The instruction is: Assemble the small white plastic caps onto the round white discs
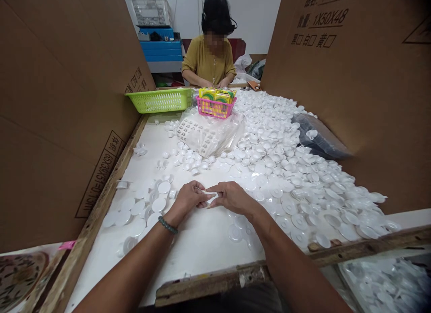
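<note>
Where both hands pinch together, a small white piece, shape mostly hidden by fingers.

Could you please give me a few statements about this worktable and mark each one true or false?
1. Both hands, left and right, pinch one small white part together. True.
2. The pink basket is empty. False: it holds yellow packs.
3. The big pile of white discs lies right of the hands. True.
4. The green basket stands right of the pink one. False: it stands left of it.
5. A person in a mustard top sits at the far end. True.
</note>
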The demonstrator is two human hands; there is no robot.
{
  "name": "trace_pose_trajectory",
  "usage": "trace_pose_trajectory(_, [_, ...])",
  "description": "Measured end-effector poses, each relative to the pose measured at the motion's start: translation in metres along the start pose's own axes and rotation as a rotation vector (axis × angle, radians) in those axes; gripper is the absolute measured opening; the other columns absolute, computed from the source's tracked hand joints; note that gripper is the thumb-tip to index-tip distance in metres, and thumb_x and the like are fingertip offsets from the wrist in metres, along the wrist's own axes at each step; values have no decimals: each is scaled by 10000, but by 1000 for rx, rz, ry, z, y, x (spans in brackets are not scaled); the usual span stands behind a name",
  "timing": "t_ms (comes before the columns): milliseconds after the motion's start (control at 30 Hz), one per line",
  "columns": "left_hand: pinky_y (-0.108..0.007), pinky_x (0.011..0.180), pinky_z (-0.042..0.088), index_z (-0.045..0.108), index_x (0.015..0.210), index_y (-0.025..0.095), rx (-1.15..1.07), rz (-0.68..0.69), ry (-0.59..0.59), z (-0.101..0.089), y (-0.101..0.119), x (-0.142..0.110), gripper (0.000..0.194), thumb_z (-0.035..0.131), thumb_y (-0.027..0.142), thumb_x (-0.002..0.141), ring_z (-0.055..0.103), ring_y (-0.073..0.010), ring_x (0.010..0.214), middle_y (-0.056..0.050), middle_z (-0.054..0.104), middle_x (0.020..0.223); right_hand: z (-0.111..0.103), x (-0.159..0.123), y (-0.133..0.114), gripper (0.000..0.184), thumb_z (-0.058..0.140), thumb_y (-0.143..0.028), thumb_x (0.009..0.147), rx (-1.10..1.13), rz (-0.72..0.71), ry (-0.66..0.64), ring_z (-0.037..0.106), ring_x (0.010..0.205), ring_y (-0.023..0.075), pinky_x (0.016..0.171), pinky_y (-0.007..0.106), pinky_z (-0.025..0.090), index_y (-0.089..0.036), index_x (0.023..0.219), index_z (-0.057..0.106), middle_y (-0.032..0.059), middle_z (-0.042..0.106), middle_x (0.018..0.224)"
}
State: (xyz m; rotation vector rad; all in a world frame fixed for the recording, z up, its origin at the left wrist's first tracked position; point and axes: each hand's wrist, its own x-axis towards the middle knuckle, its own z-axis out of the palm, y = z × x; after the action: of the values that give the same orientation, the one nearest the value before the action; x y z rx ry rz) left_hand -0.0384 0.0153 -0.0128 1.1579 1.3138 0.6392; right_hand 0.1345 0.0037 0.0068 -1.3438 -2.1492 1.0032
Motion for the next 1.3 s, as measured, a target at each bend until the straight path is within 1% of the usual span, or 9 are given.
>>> trace_pose_trajectory(133, [-223,445,436,477,785,172,78,-7,6,0,1,2,460,778,411,534,562,-127,450,32,574,490,2,1,2,239,723,-302,661,-25,42,26,430,554,79,518,193,279,-222,882,684,-57,474,590])
trace_pose_trajectory(267, [-236,441,448,473,763,178,123,-32,-8,0,5,3,448,788,384,522,556,-129,430,42,566,475,8,1,3,268,713,-319,679,-78,69,54,472,585,97,539,200,301,-222,924,661,-44,526,616])
trace_pose_trajectory(467, [-224,421,444,486,706,163,64,-7,10,3,8,-3,352,713,421,628,527,-110,412,38,545,446,15,2,0,289,653,-372,741,-207,82,126,519,629,129,547,219,313,-194,968,638,2,590,673])
trace_pose_trajectory(667, [-220,504,492,569,829,114,-102,-58,-2,1,4,-5,383,742,382,617,580,-105,464,-5,612,517,12,1,7,291,635,-226,747,-33,76,83,479,538,95,530,204,332,-211,1036,664,-42,578,562])
trace_pose_trajectory(733, [-226,537,509,611,862,89,-115,-81,-4,1,4,-5,395,740,377,625,593,-107,481,-17,621,530,11,1,7,293,619,-226,753,5,127,80,473,529,98,521,208,338,-235,1041,670,-36,606,570])
trace_pose_trajectory(900, [-236,567,527,671,870,71,-124,-82,7,2,3,-3,409,740,389,621,602,-110,501,-11,613,524,11,2,-1,268,585,-243,770,-77,242,113,508,551,120,523,228,352,-258,1017,687,9,661,641])
trace_pose_trajectory(1033, [-249,573,532,682,887,76,-116,-70,-18,-1,-1,1,455,742,425,601,609,-119,511,-16,622,535,12,2,2,254,585,-309,775,34,296,85,544,553,117,533,222,376,-262,999,695,0,654,603])
trace_pose_trajectory(1167, [-250,594,532,683,855,65,-112,-112,-59,-6,2,6,466,774,404,548,608,-119,516,-30,639,542,11,2,12,278,604,-288,749,186,277,60,561,538,102,569,218,417,-249,1010,690,-10,686,659])
trace_pose_trajectory(1300, [-245,577,517,687,814,58,-58,-137,-143,-14,8,10,464,792,388,503,610,-131,527,-43,644,536,12,4,16,234,665,-308,679,265,240,63,596,594,121,560,208,419,-234,892,729,-4,681,644])
